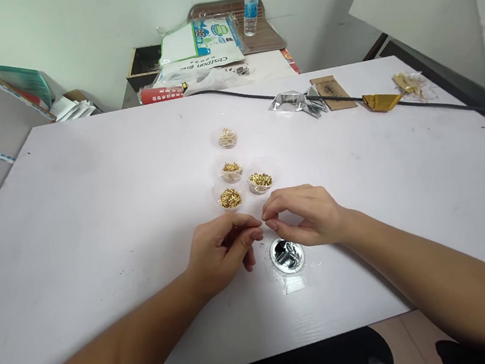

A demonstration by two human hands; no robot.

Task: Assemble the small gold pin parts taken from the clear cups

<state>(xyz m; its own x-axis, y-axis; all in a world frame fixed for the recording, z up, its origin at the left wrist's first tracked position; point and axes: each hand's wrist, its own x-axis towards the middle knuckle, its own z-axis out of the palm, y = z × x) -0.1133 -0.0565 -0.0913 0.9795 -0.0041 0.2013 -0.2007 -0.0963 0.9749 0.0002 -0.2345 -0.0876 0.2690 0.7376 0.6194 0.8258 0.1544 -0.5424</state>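
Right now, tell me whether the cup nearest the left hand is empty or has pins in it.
Not empty: the clear plastic cup holds a loose heap of small gold-coloured pins lying in its bottom.

Plastic cups (229, 194) blocking the forward path

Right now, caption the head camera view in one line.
Left hand and right hand meet beside four cups of gold pins.
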